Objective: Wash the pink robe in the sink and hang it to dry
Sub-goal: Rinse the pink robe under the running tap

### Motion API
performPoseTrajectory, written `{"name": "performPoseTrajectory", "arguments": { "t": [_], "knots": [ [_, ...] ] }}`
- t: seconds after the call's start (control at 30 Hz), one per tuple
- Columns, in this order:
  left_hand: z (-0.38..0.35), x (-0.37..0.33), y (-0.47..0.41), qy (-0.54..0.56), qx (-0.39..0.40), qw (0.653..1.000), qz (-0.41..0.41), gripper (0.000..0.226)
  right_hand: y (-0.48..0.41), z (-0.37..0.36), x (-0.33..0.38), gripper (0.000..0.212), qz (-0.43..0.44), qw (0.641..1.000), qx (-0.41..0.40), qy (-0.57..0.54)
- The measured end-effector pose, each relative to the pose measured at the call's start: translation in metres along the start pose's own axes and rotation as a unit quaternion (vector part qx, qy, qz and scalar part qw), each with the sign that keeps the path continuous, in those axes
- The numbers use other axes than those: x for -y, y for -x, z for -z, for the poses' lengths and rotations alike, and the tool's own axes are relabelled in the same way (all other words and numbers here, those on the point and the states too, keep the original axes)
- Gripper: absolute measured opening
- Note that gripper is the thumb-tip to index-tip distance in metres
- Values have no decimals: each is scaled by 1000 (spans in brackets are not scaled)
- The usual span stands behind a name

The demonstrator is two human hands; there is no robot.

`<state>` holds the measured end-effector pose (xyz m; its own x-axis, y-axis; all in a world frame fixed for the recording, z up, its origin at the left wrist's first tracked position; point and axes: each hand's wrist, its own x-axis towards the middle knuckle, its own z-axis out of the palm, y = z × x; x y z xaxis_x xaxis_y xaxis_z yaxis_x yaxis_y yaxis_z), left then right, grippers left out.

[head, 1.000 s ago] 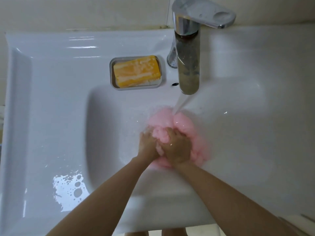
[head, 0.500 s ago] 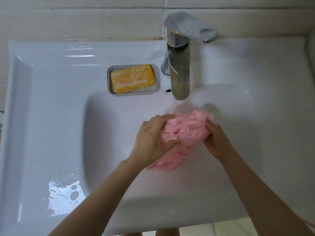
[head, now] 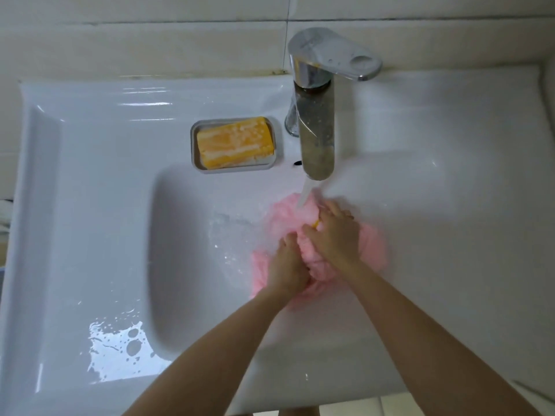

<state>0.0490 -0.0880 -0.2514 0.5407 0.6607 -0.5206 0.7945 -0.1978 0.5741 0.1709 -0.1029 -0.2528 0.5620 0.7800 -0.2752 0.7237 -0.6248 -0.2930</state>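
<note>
The left hand (head: 286,267) and right hand (head: 335,235) both grip the bunched pink robe (head: 372,247), fingers curled into it, in the sink (head: 90,181) basin under water running from the faucet (head: 318,145). Yellow soap (head: 235,142) lies nearby.

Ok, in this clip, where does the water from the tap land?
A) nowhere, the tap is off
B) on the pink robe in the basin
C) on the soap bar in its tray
B: the stream from the tap falls onto the pink robe, just beside the right hand.
</note>
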Motion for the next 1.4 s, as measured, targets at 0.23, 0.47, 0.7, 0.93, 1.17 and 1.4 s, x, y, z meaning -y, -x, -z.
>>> {"name": "performPoseTrajectory", "arguments": {
  "t": [0.23,0.47,0.7,0.93,1.17,1.4],
  "knots": [
    [33,49,6,-150,-91,982,63,47,50,8,24,34,65,946,-44,-314],
    [21,67,-6,-172,-84,981,20,37,35,-67,39,40,224,954,20,-201],
    [29,70,-3,-182,-73,981,5,27,-15,-16,57,54,-137,901,45,-409],
    [32,59,-1,-206,-72,976,-24,24,46,-35,65,34,59,984,10,-170],
    [19,62,-7,-153,-102,983,28,29,-5,-43,55,51,50,931,242,-269],
    [73,42,28,177,-75,979,72,23,9,29,19,54,-15,798,317,-513]
  ]
}}
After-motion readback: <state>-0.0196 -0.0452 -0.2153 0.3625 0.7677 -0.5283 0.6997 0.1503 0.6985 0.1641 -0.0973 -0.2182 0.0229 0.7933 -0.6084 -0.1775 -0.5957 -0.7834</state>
